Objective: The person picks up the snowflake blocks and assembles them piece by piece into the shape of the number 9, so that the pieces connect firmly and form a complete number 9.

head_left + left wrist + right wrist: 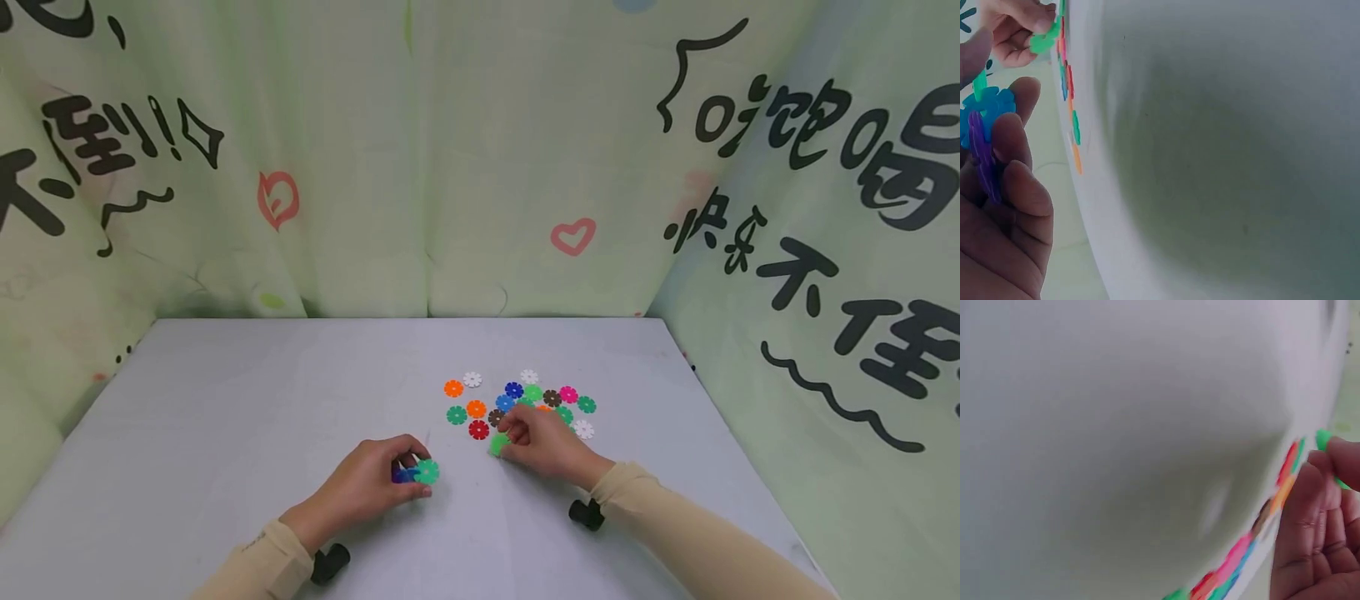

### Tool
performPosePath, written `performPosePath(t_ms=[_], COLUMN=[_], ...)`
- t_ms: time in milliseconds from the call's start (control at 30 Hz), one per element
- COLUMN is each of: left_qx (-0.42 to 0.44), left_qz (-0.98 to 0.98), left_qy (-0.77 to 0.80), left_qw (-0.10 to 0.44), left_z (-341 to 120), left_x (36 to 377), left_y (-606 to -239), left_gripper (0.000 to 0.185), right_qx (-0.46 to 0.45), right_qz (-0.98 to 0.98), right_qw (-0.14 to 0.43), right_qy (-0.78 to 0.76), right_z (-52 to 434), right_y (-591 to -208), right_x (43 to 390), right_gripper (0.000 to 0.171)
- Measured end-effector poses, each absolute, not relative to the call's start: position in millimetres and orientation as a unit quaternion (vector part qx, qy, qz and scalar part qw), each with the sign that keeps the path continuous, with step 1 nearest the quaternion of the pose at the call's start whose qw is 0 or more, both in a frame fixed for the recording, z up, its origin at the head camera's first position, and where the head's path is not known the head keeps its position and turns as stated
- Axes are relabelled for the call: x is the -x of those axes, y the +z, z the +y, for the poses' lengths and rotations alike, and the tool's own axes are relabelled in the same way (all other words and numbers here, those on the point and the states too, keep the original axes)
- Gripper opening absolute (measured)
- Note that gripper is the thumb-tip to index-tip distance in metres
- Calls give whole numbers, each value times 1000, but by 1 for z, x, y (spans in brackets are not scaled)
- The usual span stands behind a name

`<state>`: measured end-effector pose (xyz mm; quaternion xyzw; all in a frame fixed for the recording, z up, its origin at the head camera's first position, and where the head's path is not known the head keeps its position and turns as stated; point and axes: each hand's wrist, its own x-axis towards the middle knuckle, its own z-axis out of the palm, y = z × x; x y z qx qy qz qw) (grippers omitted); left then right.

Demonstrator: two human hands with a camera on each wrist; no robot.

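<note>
My left hand (pixel 363 482) holds a small cluster of notched plastic snowflake discs joined together. A teal-green disc (pixel 427 472) faces the head camera. In the left wrist view a blue disc (pixel 1000 105) and a purple disc (pixel 984 156) of that cluster stand at angles, partly covered by fingers. Just in front of the loose discs, my right hand (pixel 551 443) pinches a light green disc (pixel 498 445) between thumb and fingers. That disc also shows in the left wrist view, slightly above the table. A gap separates the two hands.
Several loose discs lie flat on the white table (pixel 247 417) beyond the right hand, among them a red disc (pixel 478 429), an orange disc (pixel 453 388) and a pink disc (pixel 568 394). The right hand hides some. A printed curtain (pixel 360 167) stands along the back and sides.
</note>
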<state>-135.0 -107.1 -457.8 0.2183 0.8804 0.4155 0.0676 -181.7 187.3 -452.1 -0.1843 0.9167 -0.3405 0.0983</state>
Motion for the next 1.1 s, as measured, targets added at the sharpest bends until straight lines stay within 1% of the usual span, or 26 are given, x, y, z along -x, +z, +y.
performPosePath(t_ms=[133,333,533,833,967,1100], left_qx=[-209,-200,-203,-206,-194,-177], left_qz=[887,887,871,866,857,848], left_qy=[408,417,448,456,478,499], left_qw=[55,24,7,4,15,21], left_z=[-107,-103,-98,-92,-91,-90], left_x=[135,133,131,131,131,132], left_y=[-457,-456,-454,-448,-446,-445], left_gripper=[35,35,34,34,31,29], right_qx=[222,264,284,296,296,298], right_qz=[884,849,849,837,836,835], right_qw=[89,87,47,20,13,-1], right_qy=[-401,-450,-443,-460,-461,-463], right_z=[170,144,136,135,134,132], right_y=[-442,-433,-432,-437,-437,-437], right_x=[165,145,138,134,133,133], right_gripper=[18,17,18,18,16,17])
